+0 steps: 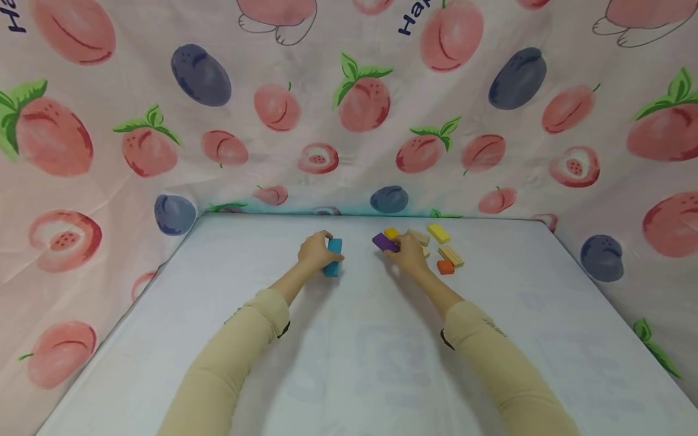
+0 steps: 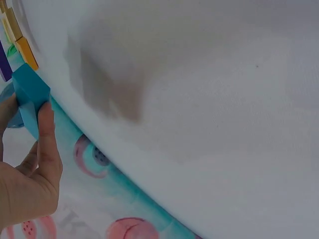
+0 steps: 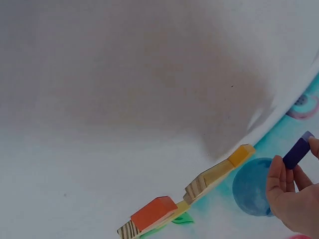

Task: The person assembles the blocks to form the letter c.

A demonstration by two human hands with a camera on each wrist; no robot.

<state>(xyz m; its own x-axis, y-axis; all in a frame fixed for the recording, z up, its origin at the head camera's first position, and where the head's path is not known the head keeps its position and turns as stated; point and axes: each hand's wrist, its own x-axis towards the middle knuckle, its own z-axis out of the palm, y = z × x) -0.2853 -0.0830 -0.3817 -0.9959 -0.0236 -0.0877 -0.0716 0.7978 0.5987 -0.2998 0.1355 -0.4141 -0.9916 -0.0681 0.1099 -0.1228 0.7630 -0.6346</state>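
Note:
My left hand (image 1: pixel 314 252) grips a blue rectangular block (image 1: pixel 333 261) between thumb and fingers, left of the other blocks. In the left wrist view the same blue block (image 2: pixel 31 92) is pinched by the fingertips of the left hand (image 2: pixel 37 184). My right hand (image 1: pixel 410 254) pinches a purple block (image 1: pixel 384 243), which points toward the blue one. The right wrist view shows the purple block (image 3: pixel 297 152) held in the fingers of the right hand (image 3: pixel 296 199). A gap separates the two held blocks.
Around the right hand lie a golden-yellow block (image 1: pixel 391 232), a pale yellow block (image 1: pixel 438 233), an orange block (image 1: pixel 445 267), a striped wooden block (image 1: pixel 451 256) and a plain wooden block (image 1: pixel 420 237). A fruit-patterned cloth (image 1: pixel 327 72) stands behind the white table (image 1: pixel 338 375).

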